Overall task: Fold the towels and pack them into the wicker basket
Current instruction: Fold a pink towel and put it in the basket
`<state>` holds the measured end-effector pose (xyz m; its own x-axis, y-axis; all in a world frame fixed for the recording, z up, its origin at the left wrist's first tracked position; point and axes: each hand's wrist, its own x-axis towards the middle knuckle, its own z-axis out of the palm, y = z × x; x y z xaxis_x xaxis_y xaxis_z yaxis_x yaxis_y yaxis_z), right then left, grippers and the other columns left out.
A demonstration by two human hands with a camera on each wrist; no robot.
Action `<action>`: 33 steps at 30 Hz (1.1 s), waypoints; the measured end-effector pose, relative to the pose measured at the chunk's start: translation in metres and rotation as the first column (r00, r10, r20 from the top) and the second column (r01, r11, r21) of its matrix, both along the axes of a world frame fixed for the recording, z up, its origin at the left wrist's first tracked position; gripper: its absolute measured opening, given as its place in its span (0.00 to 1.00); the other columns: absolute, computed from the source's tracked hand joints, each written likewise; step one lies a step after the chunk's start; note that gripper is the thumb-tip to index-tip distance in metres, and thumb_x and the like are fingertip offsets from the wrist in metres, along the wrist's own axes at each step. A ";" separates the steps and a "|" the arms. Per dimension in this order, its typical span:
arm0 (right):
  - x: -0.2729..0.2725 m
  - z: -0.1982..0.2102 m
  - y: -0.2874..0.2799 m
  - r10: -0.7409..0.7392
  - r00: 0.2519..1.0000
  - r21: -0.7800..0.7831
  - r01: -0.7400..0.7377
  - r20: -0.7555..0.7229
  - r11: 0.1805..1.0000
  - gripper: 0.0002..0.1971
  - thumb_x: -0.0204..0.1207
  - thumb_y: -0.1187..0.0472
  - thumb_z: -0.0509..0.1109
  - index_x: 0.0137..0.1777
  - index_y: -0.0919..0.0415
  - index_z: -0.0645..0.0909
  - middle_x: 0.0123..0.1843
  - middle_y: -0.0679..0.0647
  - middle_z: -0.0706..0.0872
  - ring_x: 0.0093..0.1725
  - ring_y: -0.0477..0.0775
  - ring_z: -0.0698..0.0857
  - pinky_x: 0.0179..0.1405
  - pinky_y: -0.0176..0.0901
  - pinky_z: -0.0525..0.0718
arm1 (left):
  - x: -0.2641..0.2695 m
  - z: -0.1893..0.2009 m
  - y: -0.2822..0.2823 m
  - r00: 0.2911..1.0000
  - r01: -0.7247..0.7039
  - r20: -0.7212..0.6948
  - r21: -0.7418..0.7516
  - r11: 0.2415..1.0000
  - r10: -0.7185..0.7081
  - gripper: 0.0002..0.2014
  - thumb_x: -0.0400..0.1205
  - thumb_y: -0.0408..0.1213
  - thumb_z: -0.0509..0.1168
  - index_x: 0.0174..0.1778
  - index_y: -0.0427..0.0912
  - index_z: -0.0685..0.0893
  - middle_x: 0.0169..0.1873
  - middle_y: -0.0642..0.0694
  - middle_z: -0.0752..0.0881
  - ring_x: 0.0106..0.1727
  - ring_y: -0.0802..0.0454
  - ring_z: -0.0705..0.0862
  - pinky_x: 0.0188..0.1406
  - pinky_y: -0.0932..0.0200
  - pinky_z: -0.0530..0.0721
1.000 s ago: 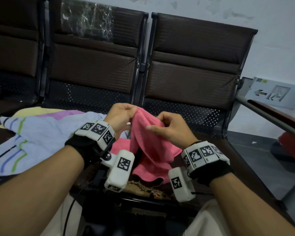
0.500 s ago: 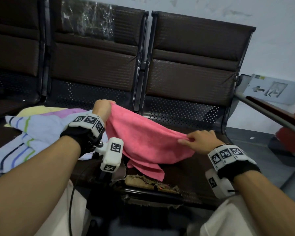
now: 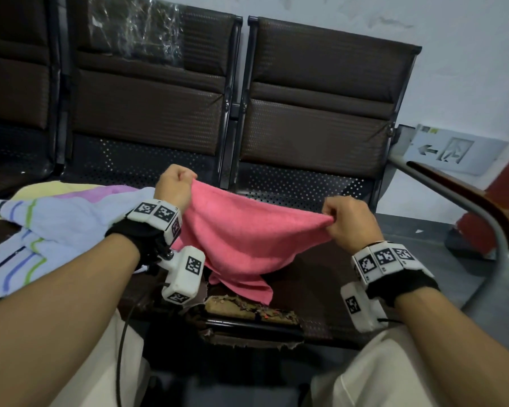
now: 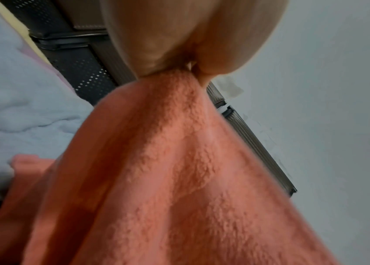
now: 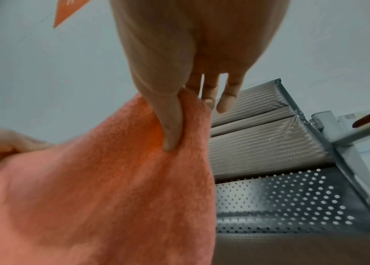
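Hands (image 3: 175, 186) apart, pink towel (image 3: 247, 230) between

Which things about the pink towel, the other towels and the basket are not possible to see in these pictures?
- Wicker basket: in no view.
- Pink towel, head view: its underside and how many layers hang cannot be told.
- Left hand, left wrist view: fingertips buried in the towel's bunched corner.
- Striped towels, head view: cut off by the left edge and left forearm; their number is unclear.
- Right hand, head view: the pinched corner is hidden by the fingers.

Left hand (image 4: 193, 35) pinching pink towel (image 4: 168, 179), pale towel (image 4: 16, 111) beside
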<state>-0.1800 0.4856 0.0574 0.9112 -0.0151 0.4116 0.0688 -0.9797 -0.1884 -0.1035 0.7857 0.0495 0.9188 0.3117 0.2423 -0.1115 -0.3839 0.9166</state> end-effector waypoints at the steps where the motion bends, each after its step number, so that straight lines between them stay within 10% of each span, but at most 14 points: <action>1: 0.000 -0.001 -0.004 0.024 0.999 -0.066 -0.027 -0.049 0.997 0.11 0.64 0.66 0.71 0.29 0.52 0.73 0.31 0.46 0.76 0.39 0.59 0.82 0.38 0.42 0.68 | 0.000 0.000 0.004 0.999 -0.033 0.027 -0.004 0.999 0.033 0.11 0.83 0.32 0.57 0.51 0.35 0.85 0.54 0.37 0.86 0.59 0.41 0.81 0.57 0.57 0.75; 7: -0.002 -0.010 -0.016 0.032 0.905 -0.130 -0.096 -0.423 0.987 0.19 0.66 0.31 0.70 0.39 0.45 0.87 0.38 0.42 0.83 0.42 0.45 0.81 0.49 0.43 0.79 | 0.005 -0.003 0.022 0.986 -0.153 0.067 0.003 0.988 0.153 0.09 0.83 0.33 0.60 0.52 0.35 0.85 0.55 0.37 0.86 0.59 0.39 0.82 0.59 0.53 0.76; 15: -0.001 -0.013 -0.010 0.186 0.893 0.076 -0.170 -0.410 0.982 0.06 0.74 0.48 0.73 0.38 0.46 0.87 0.36 0.40 0.83 0.40 0.39 0.81 0.39 0.31 0.72 | 0.007 -0.006 0.015 0.985 -0.165 0.054 -0.002 0.986 0.165 0.09 0.84 0.34 0.60 0.53 0.37 0.85 0.54 0.38 0.87 0.58 0.40 0.83 0.58 0.53 0.77; 19: 0.005 -0.010 -0.006 0.261 0.963 0.250 -0.237 -0.068 0.939 0.04 0.75 0.58 0.74 0.39 0.54 0.85 0.44 0.50 0.84 0.42 0.47 0.81 0.41 0.32 0.75 | 0.007 -0.008 0.013 0.981 -0.185 0.058 -0.006 0.983 0.185 0.09 0.84 0.34 0.60 0.53 0.36 0.84 0.55 0.38 0.86 0.59 0.41 0.82 0.59 0.53 0.76; 21: 0.007 -0.005 -0.005 0.266 0.960 0.506 -0.274 0.092 0.817 0.05 0.77 0.63 0.72 0.39 0.55 0.84 0.49 0.54 0.87 0.43 0.48 0.83 0.44 0.39 0.79 | 0.008 -0.009 0.014 0.977 -0.204 0.054 0.000 0.979 0.204 0.09 0.84 0.33 0.60 0.53 0.35 0.84 0.56 0.37 0.86 0.60 0.39 0.81 0.59 0.52 0.75; 24: 0.002 0.004 0.000 0.362 0.915 0.887 -0.309 0.178 0.343 0.15 0.78 0.67 0.67 0.33 0.52 0.84 0.47 0.53 0.88 0.32 0.44 0.79 0.32 0.39 0.75 | 0.008 -0.010 0.017 0.971 -0.236 0.037 -0.019 0.972 0.237 0.10 0.84 0.32 0.59 0.54 0.34 0.84 0.56 0.36 0.85 0.60 0.39 0.81 0.58 0.53 0.74; 27: -0.002 0.009 -0.002 0.462 0.859 0.956 -0.283 0.218 0.074 0.08 0.74 0.62 0.67 0.33 0.55 0.82 0.34 0.55 0.77 0.30 0.47 0.70 0.28 0.35 0.69 | 0.009 -0.010 0.018 0.962 -0.272 0.004 -0.015 0.962 0.272 0.11 0.84 0.30 0.56 0.53 0.35 0.84 0.58 0.36 0.85 0.62 0.38 0.79 0.61 0.52 0.73; 30: -0.003 0.009 -0.003 0.510 0.846 0.960 -0.253 0.158 0.122 0.06 0.73 0.62 0.66 0.34 0.59 0.77 0.26 0.50 0.69 0.23 0.44 0.67 0.22 0.33 0.63 | 0.009 -0.008 0.017 0.957 -0.291 -0.009 -0.007 0.957 0.291 0.12 0.83 0.28 0.55 0.53 0.36 0.83 0.59 0.36 0.84 0.63 0.38 0.79 0.62 0.52 0.71; 33: -0.004 0.004 -0.004 0.517 0.855 0.767 -0.306 -0.040 0.565 0.09 0.76 0.67 0.68 0.34 0.60 0.77 0.27 0.52 0.75 0.25 0.44 0.73 0.25 0.35 0.71 | 0.008 -0.007 0.017 0.950 -0.314 -0.017 -0.021 0.949 0.313 0.13 0.83 0.28 0.54 0.55 0.34 0.83 0.59 0.36 0.84 0.63 0.39 0.79 0.61 0.54 0.71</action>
<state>-0.1841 0.4813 0.0614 0.9561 0.1979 0.2160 0.2796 -0.3963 -0.8745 -0.0959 0.8027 0.0421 0.7769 0.5899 0.2199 0.0231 -0.3758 0.9264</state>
